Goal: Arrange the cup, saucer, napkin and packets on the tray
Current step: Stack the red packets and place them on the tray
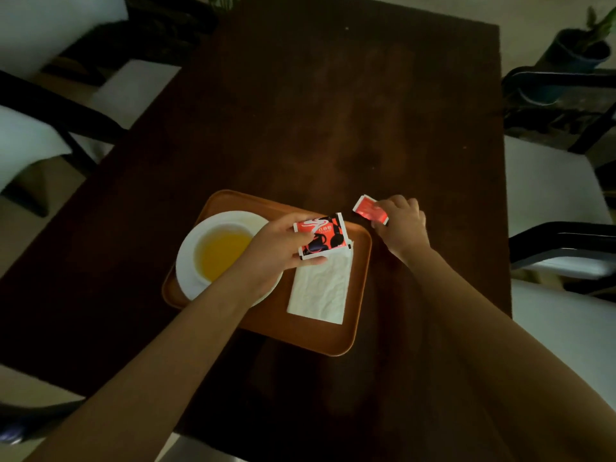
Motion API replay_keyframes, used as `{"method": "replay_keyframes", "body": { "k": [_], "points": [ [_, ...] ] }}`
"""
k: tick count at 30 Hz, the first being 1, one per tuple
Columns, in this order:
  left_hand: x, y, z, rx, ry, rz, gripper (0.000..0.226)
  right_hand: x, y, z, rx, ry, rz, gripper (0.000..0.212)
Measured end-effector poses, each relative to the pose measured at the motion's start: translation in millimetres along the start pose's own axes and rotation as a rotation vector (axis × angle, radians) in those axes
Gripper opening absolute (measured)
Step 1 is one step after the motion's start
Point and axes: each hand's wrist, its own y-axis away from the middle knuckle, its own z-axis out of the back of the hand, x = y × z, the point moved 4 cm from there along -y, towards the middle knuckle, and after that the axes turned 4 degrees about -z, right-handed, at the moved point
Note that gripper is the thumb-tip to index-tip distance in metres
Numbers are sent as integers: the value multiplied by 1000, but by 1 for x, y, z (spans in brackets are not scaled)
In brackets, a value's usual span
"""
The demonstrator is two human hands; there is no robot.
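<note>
The tray (333,341), an orange-brown one with rounded corners, lies on the near middle of a dark wooden tabletop (333,111). On its left part sits a white saucer (186,261) carrying a white cup (230,225) filled with a yellow-orange liquid. On its right part lies a white folded napkin (320,288), long side running near to far.

The left hand (276,241) reaches in over the saucer's right edge and grips a red, black and white packet (321,236) between thumb and fingers. That packet hangs over the far end of the napkin, above the tray; whether it touches the napkin cannot be told.

The right hand (400,225) is just beyond the tray's far right corner, over the bare tabletop. Its fingers are curled around one end of a smaller red packet (370,210), whose free end points left and far. This packet is outside the tray, near its far right corner, and apart from the first packet.

White-cushioned chairs with dark frames (553,185) stand on both sides of the tabletop, and a potted plant (580,48) stands at the far right.
</note>
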Motion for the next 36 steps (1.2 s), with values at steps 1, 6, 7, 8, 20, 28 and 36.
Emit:
{"method": "replay_keyframes", "body": {
  "k": [1, 6, 7, 8, 20, 28, 36],
  "points": [
    [2, 1, 1, 2, 29, 7, 27, 0, -1, 0, -40, 6, 14, 41],
    [7, 5, 1, 39, 39, -15, 29, -1, 6, 4, -152, -74, 96, 28],
    [8, 5, 1, 44, 43, -18, 29, -5, 8, 8, -169, -181, 29, 26],
    [8, 4, 0, 43, 51, -15, 30, -10, 12, 12, -186, -325, -83, 25],
    [8, 12, -22, 131, 113, 38, 25, 18, 114, 65, 42, -1234, -516, 21],
    [-1, 31, -8, 230, 46, -70, 28, 65, 149, 72, 114, -1519, -467, 17],
    [12, 40, 4, 215, 108, -99, 16, 102, 173, 57, -8, -1361, -515, 14]
  ]
}}
